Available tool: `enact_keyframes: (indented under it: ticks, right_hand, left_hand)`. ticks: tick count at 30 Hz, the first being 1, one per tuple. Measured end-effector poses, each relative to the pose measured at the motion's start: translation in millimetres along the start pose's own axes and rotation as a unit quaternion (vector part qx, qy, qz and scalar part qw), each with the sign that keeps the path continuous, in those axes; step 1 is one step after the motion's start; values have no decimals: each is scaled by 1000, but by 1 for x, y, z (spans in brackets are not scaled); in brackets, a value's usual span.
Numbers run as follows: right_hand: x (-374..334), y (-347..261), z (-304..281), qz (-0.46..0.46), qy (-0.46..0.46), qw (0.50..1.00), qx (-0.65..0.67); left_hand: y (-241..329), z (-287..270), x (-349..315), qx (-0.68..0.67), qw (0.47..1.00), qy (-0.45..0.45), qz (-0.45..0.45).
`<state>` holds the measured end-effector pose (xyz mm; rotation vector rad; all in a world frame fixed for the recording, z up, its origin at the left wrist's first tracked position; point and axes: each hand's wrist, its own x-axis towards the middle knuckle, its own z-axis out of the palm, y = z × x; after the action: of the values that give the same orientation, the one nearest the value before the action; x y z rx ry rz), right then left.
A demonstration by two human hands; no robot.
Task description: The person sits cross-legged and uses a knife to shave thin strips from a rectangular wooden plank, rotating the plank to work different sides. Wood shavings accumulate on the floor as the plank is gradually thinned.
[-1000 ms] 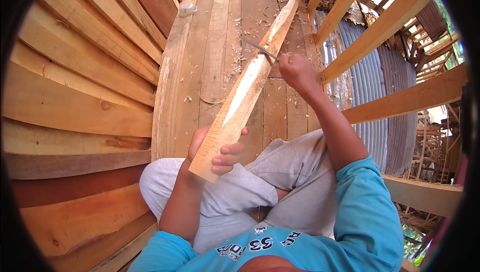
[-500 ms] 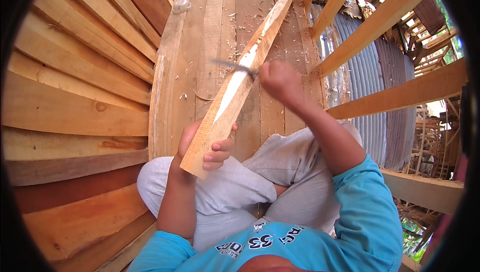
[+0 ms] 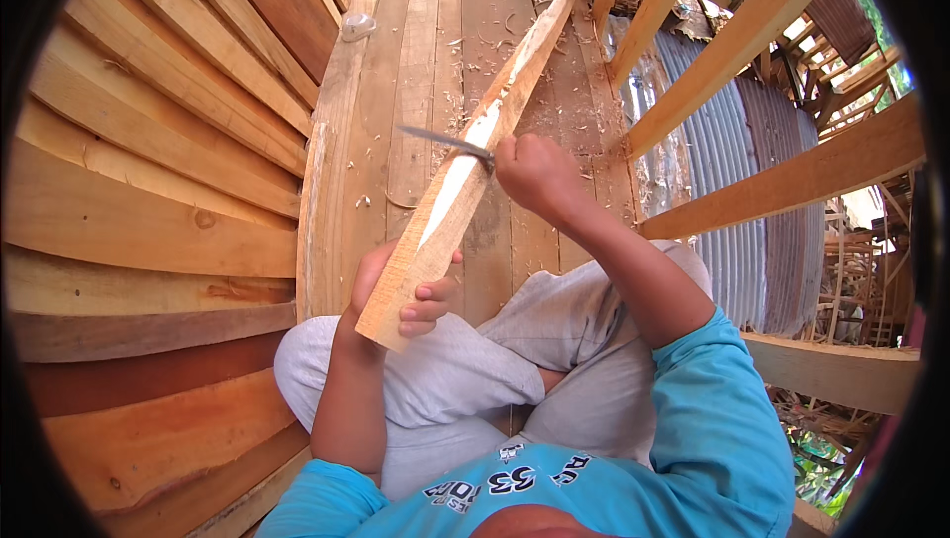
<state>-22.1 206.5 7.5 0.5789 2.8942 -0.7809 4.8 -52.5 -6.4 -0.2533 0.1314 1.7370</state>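
Note:
A long squared piece of wood (image 3: 423, 266) slants from my lap up to the far right, its top edge shaved pale along much of its length. Near its lower end, my left hand (image 3: 416, 298) wraps round it from beneath, with fingers showing on the right side. In my right hand (image 3: 537, 174), closed in a fist, is the handle of a knife (image 3: 442, 140); the fist hides that handle. Its dark blade lies across the upper edge of the wood, about midway along, and the tip sticks out to the left.
Wood shavings (image 3: 510, 23) are strewn over the plank floor (image 3: 416, 93). A small clear object (image 3: 357, 26) sits at the far left. Stacked boards form a wall (image 3: 148, 211) on the left; wooden rails (image 3: 792, 187) and corrugated metal sheets (image 3: 732, 162) stand on the right.
My right hand and the knife have slid a little down the wood toward me and to the left. My left hand keeps its grip in nearly the same place.

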Motion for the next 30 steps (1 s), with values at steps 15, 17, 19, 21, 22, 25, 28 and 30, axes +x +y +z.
enact_keyframes:
  ticks: [15,17,19,21,22,25,28,30]
  right_hand:
    - [59,71,-22,42,99,994,-37]
    - [51,56,-12,13,138,990,-25]
    - [28,32,0,-34,123,990,-53]
    - [41,36,5,-26,122,992,-32]
    - [48,45,2,-16,125,992,-24]
    - [59,68,-9,13,138,990,24]
    - [21,28,-4,-80,75,993,-49]
    - [29,35,2,-40,60,997,-35]
  left_hand:
    - [-9,7,7,52,998,39,11]
    - [-1,12,3,49,998,44,21]
    - [5,15,-3,44,997,54,27]
    - [5,8,-1,74,995,57,18]
    - [2,7,2,90,994,56,7]
    - [-4,10,9,98,994,56,7]
    - [3,4,1,79,995,58,0]
    - [3,10,5,93,992,82,11]
